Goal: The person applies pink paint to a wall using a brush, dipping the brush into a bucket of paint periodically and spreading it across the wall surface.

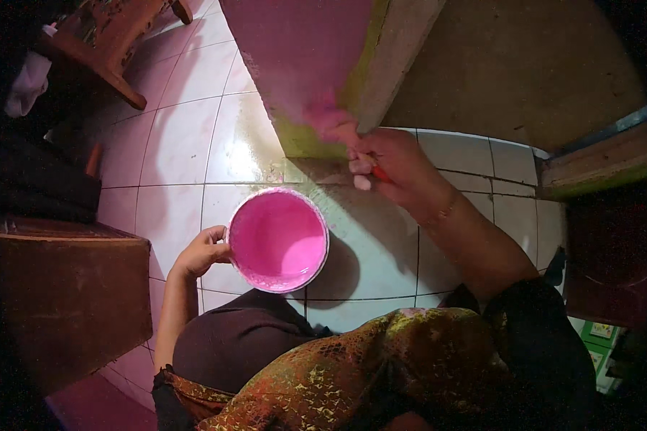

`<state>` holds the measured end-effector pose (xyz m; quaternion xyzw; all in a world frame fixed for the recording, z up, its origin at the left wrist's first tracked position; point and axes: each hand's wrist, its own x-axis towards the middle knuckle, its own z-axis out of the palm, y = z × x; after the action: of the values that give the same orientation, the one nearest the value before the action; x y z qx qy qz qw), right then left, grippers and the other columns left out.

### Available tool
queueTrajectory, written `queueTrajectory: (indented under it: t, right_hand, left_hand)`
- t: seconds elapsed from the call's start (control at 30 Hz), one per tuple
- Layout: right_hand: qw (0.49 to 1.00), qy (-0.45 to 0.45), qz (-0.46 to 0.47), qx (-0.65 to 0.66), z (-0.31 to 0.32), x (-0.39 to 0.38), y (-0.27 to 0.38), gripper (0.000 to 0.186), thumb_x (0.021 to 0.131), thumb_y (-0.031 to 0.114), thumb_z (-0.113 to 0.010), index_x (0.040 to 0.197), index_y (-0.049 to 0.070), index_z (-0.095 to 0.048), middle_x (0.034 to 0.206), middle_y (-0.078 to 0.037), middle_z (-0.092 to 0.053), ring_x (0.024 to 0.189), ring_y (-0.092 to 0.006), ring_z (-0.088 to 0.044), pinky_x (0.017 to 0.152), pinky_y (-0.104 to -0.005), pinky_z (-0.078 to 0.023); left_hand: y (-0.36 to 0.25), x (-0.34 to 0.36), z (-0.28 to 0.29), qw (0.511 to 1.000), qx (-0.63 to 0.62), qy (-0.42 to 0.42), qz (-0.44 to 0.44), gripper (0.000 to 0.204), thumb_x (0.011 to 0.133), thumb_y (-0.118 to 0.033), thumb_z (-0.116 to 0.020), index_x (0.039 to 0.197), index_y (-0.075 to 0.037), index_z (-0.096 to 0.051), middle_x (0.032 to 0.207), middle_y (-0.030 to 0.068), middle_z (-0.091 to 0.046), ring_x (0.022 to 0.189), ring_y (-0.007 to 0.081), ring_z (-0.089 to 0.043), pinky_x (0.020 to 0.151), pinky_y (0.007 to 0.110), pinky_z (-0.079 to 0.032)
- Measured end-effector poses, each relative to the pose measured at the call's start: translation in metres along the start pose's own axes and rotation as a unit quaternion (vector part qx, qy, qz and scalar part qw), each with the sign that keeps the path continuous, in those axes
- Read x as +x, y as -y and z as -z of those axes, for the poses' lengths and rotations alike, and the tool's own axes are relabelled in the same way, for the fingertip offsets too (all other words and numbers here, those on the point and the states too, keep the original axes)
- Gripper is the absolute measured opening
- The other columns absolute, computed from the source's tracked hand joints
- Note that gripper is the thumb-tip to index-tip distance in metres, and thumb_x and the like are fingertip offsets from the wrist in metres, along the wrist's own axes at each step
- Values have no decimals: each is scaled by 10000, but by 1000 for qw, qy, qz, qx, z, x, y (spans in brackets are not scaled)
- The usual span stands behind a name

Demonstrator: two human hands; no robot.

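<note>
My left hand [205,251] grips the rim of a round bucket of pink paint [279,241] from its left side, with the bucket tipped slightly toward me. In my right hand [388,161] is a paintbrush [346,135] with an orange-red handle end. Its bristle end, smeared by motion and pink, lies against the lower part of a wall end [302,65]. Pink covers most of that wall face, while a yellow-green strip shows along its bottom and right edge.
White floor tiles [183,147] with pink smudges lie around the wall foot. A carved wooden chair [101,54] stands far left, and a brown wooden cabinet [72,302] is near left. A brown door panel [510,65] is at far right, beside a wooden frame post [600,158].
</note>
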<state>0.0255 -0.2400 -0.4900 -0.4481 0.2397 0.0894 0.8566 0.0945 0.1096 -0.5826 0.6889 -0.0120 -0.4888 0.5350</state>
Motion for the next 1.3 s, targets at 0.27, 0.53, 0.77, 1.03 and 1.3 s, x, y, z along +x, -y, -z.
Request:
queueTrajectory:
  t: [0.27,0.53,0.77,1.03,1.3]
  right_hand:
    - [998,42,-2,-44,6,-11,-26,91,816,54,-505,884,-4,-489,725,-68,-494,510,-130,-473,375,-294,-442]
    - [969,39,57,-235,22,7,0,174,844,90,-518,987,-3,-484,765,-73,-504,504,-125,-475,373,-282,-420]
    - [735,25,262,-625,11,-36,3,300,851,98,-476,1140,25,-435,881,-148,-509,713,-261,-551,619,-408,-482]
    - [685,-19,253,-683,26,34,-62,377,797,55,-485,1171,102,-487,948,-242,-553,957,-386,-542,760,-463,-457]
    - [661,-90,235,-707,23,39,-44,413,813,54,-477,1178,237,-541,962,-199,-541,877,-370,-565,740,-463,-467]
  left_hand:
    - [-3,1,4,1000,25,12,11,254,755,-96,-618,981,7,-566,820,85,-645,720,174,-640,733,325,-523]
    - [-2,1,2,1000,6,7,9,211,781,-100,-607,964,-3,-565,816,79,-647,722,170,-637,734,318,-512]
    - [-5,-3,2,999,24,27,11,266,780,-96,-609,1020,14,-574,855,95,-651,765,182,-644,776,330,-518]
    - [-9,-12,1,997,20,40,55,367,791,-75,-591,1136,36,-531,925,118,-646,835,197,-641,816,338,-517]
    - [-3,-12,2,997,8,55,47,365,812,-99,-590,1147,35,-528,932,122,-645,839,194,-639,815,331,-512]
